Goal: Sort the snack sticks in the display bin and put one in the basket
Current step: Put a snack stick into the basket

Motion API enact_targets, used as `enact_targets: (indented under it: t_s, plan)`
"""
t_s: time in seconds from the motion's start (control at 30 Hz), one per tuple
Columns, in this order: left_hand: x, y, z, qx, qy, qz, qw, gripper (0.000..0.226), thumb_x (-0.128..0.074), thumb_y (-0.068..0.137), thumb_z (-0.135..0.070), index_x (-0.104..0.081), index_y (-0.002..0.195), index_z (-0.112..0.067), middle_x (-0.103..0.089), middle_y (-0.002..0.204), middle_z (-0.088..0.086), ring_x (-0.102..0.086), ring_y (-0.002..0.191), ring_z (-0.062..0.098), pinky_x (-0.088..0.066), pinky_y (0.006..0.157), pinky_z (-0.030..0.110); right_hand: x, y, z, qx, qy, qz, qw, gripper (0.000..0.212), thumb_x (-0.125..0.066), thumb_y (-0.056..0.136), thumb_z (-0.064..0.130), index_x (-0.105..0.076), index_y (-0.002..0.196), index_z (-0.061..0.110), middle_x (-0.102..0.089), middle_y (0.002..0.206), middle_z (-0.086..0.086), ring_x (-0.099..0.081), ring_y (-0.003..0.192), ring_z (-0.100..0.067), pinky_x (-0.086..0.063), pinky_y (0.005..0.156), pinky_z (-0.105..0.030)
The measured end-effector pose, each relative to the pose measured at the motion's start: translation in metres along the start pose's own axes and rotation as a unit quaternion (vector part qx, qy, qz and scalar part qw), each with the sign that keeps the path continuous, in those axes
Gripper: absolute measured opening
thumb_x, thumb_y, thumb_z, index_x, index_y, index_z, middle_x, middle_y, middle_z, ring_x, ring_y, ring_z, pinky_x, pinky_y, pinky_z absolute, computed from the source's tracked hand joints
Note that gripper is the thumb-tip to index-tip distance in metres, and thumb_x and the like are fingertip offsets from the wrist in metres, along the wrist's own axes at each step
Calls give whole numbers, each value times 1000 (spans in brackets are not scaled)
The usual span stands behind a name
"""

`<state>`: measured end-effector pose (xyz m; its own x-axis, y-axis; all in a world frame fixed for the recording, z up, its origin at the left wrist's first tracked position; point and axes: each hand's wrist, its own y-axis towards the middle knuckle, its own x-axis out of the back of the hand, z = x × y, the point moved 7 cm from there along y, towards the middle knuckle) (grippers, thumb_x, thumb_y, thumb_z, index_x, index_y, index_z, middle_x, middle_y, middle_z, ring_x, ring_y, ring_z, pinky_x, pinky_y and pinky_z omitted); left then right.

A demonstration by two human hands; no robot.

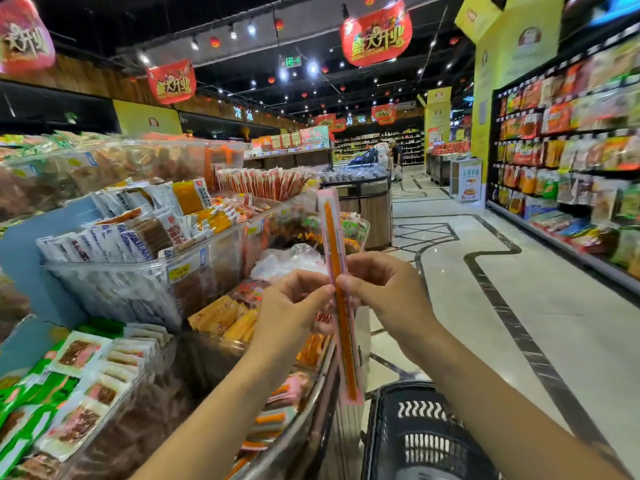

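— What are the hands doing?

— Both hold one snack stick point(331, 233). The left hand point(294, 306) pinches it between thumb and curled fingers from the left. The right hand point(384, 289) pinches it from the right at the same height, knuckles up. Both forearms reach forward and are bare.

— What does the stick look like?

— It is long, thin and flat: an orange strip sealed in a clear wrapper with pink edges. It stands nearly upright, with the top leaning slightly left, in front of the shelving.

— And the basket?

— The basket point(426, 441) is black slotted plastic, low on the right below the right forearm. The stick's lower end shows just left of its rim. I cannot tell what is inside it.

— Where is the display bin?

— The display bin point(304, 420) is under the left arm and has a curved metal rim. Orange and pink sticks point(273, 420) lie flat in it. Higher up, a clear plastic tub point(138, 282) is packed with upright white packets point(104, 240). To the right is a glossy pale floor point(536, 271) with dark inlaid lines.
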<state>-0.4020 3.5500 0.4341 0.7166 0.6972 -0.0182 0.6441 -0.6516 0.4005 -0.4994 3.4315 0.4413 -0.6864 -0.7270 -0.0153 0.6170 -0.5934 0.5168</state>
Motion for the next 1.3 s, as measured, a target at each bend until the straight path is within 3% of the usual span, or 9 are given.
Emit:
enact_targets:
  t_s: [0.1,0.3,0.4,0.5,0.73,0.97,1.07,1.23,1.3]
  plan:
    - [-39,13,34,24,14,17,999,11,-67,92,1,-68,86,-9,-69,66,0,-65,63,12,-57,48,27,40,-8,-26,-25,-24,-32,999,25,-74,87,0,-73,101,21,-75,94,-15,-73,88,-30,-62,74,-40]
    - [-115,26,122,89,51,61,993,3,-68,93,-4,-70,94,-5,-71,80,11,-69,67,14,-54,50,26,119,-28,-102,-113,-45,-93,988,26,-70,89,-3,-71,111,11,-73,93,-20,-74,84,-29,-60,64,-29]
    - [-146,25,181,143,54,83,985,3,-69,93,-5,-68,96,-6,-68,81,10,-68,60,12,-51,47,23,151,-43,-159,-167,-48,-130,976,26,-70,88,-3,-70,107,16,-73,89,-10,-74,82,-22,-61,65,-30]
    - [-165,21,251,196,70,93,974,7,-71,92,-7,-68,98,-7,-71,85,13,-73,66,19,-56,50,30,173,-62,-224,-228,-56,-161,959,26,-69,88,-4,-68,108,13,-72,92,-14,-74,85,-28,-64,69,-36]
    - [-179,-13,437,346,123,118,923,15,-63,91,-3,-71,97,-14,-76,90,14,-75,83,32,-64,67,48,190,-122,-404,-378,-116,-154,905,23,-69,89,3,-68,106,18,-73,96,-6,-74,79,-18,-63,68,-33]
    - [-189,-72,586,472,150,145,856,19,-61,86,-6,-73,97,-17,-77,89,8,-75,84,25,-62,80,43,189,-197,-554,-508,-136,-161,835,19,-59,90,1,-67,103,12,-71,96,-5,-70,89,-23,-61,82,-45]
    - [-191,-88,637,483,178,143,845,23,-57,79,-7,-77,92,-12,-73,80,7,-67,75,25,-55,73,35,191,-227,-606,-540,-145,-169,812,23,-56,85,-1,-70,99,11,-73,93,-9,-70,89,-30,-58,85,-51]
    - [-192,-128,741,531,207,175,803,14,-71,81,-21,-78,93,-20,-78,89,3,-74,88,24,-61,86,42,188,-263,-667,-591,-153,-156,776,19,-58,92,8,-73,94,19,-75,92,-6,-70,89,-28,-58,85,-48]
    - [-196,-136,754,540,208,186,794,13,-69,86,-14,-78,95,-16,-78,97,7,-73,95,25,-59,91,40,186,-274,-686,-600,-158,-148,770,21,-58,93,5,-73,91,19,-75,94,-5,-70,91,-26,-57,87,-43]
